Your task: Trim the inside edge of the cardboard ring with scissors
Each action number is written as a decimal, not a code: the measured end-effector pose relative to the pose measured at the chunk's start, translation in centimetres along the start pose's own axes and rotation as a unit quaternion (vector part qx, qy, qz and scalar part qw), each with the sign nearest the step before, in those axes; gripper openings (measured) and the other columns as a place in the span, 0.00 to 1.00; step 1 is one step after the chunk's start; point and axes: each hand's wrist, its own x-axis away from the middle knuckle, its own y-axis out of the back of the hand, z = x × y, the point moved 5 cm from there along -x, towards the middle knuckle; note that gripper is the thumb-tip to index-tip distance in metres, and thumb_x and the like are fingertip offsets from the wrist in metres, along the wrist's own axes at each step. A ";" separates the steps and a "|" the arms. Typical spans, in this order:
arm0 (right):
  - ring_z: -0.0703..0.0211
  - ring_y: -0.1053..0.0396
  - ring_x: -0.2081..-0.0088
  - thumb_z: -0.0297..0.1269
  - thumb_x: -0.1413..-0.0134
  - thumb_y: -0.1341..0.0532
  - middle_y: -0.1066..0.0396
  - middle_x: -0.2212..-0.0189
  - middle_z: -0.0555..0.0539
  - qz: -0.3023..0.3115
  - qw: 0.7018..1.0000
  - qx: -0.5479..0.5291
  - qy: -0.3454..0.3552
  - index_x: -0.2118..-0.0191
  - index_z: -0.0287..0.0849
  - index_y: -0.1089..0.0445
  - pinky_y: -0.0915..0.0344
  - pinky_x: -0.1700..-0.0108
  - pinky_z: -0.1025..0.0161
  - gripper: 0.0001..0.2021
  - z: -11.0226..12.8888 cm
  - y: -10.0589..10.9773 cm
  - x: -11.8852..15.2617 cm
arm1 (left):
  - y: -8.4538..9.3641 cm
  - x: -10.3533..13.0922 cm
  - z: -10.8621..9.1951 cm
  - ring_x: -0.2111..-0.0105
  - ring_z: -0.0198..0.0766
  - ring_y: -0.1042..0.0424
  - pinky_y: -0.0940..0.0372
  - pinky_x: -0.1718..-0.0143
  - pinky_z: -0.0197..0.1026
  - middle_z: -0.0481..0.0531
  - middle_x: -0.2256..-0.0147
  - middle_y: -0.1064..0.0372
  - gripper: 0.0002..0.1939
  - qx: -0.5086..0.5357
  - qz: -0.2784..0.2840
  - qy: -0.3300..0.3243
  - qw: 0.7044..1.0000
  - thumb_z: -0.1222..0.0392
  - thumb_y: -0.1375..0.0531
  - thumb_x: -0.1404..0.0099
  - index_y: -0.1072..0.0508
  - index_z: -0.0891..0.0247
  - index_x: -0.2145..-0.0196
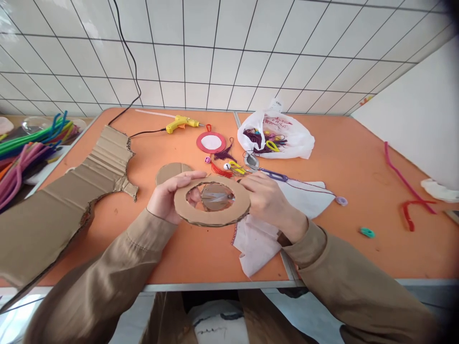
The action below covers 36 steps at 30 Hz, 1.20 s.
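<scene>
A flat cardboard ring (212, 217) with a round hole is held up above the table, tilted toward me. My left hand (167, 196) grips its left side, thumb partly visible through the hole. At the right edge, my right hand (267, 198) is closed with its fingers pinched on the rim. Through the hole I see a small cardboard disc and what look like scissor blades. Another cardboard disc (172, 172) lies behind my left hand. White cloth (258, 243) is spread under and beside my right hand, next to purple-handled scissors (274, 175).
A yellow glue gun (182, 124) with a black cord lies at the back. Near it are a red-rimmed disc (211, 142) and a white plastic bag (287, 136) of tassels. Torn cardboard (53, 210) covers the left side; pipe cleaners (409, 179) lie right.
</scene>
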 end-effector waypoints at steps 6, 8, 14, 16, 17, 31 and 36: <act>0.56 0.35 0.72 0.21 0.40 0.47 0.30 0.75 0.50 0.014 0.996 0.080 0.040 0.49 0.46 0.25 0.42 0.66 0.57 0.21 -1.3 0.7 0.3 | -0.1 0.7 -0.5 0.85 0.33 0.35 0.44 0.84 0.34 0.50 0.82 0.29 0.13 0.000 0.016 0.006 1.000 0.58 0.36 0.46 0.18 0.65 0.64; 0.55 0.32 0.70 0.23 0.39 0.46 0.28 0.73 0.49 0.035 0.995 0.092 -0.009 0.48 0.48 0.26 0.41 0.67 0.57 0.20 -2.2 0.9 0.6 | -0.1 1.0 -0.6 0.85 0.33 0.35 0.44 0.84 0.34 0.51 0.81 0.28 0.14 -0.022 0.029 0.009 0.999 0.56 0.37 0.43 0.18 0.65 0.62; 0.58 0.29 0.70 0.33 0.35 0.39 0.25 0.72 0.51 -0.013 0.997 -0.060 -0.056 0.47 0.49 0.27 0.36 0.66 0.58 0.13 -1.7 1.7 0.5 | -1.0 1.6 -0.8 0.88 0.32 0.38 0.45 0.86 0.34 0.49 0.84 0.31 0.13 -0.085 0.067 0.042 0.993 0.54 0.37 0.42 0.18 0.66 0.65; 0.60 0.29 0.71 0.29 0.36 0.40 0.25 0.72 0.52 0.004 0.999 -0.044 -0.002 0.48 0.47 0.27 0.37 0.65 0.59 0.13 -0.8 1.6 0.2 | -1.3 1.5 -0.7 0.88 0.31 0.39 0.44 0.86 0.35 0.49 0.84 0.31 0.13 -0.109 0.069 0.046 0.991 0.54 0.37 0.42 0.18 0.65 0.67; 0.61 0.30 0.71 0.27 0.37 0.41 0.26 0.72 0.52 0.013 0.999 -0.027 0.023 0.49 0.46 0.27 0.39 0.66 0.60 0.13 -0.4 1.6 0.2 | -1.3 1.4 -0.6 0.88 0.32 0.38 0.44 0.86 0.35 0.49 0.84 0.31 0.13 -0.118 0.067 0.043 0.990 0.55 0.37 0.42 0.17 0.66 0.67; 0.59 0.40 0.72 0.18 0.43 0.45 0.35 0.77 0.51 0.020 0.991 0.106 0.080 0.51 0.37 0.24 0.47 0.66 0.59 0.19 1.5 1.3 -0.5 | -1.2 1.1 -0.1 0.88 0.36 0.33 0.41 0.86 0.36 0.52 0.84 0.26 0.12 -0.149 0.022 0.056 0.987 0.59 0.39 0.44 0.16 0.65 0.69; 0.59 0.39 0.72 0.21 0.40 0.44 0.35 0.76 0.51 0.032 0.991 0.113 0.070 0.49 0.39 0.25 0.47 0.66 0.58 0.18 1.8 1.1 -0.6 | -1.7 1.0 0.3 0.89 0.35 0.34 0.41 0.86 0.35 0.52 0.85 0.27 0.12 -0.136 0.009 0.048 0.990 0.60 0.41 0.45 0.17 0.64 0.71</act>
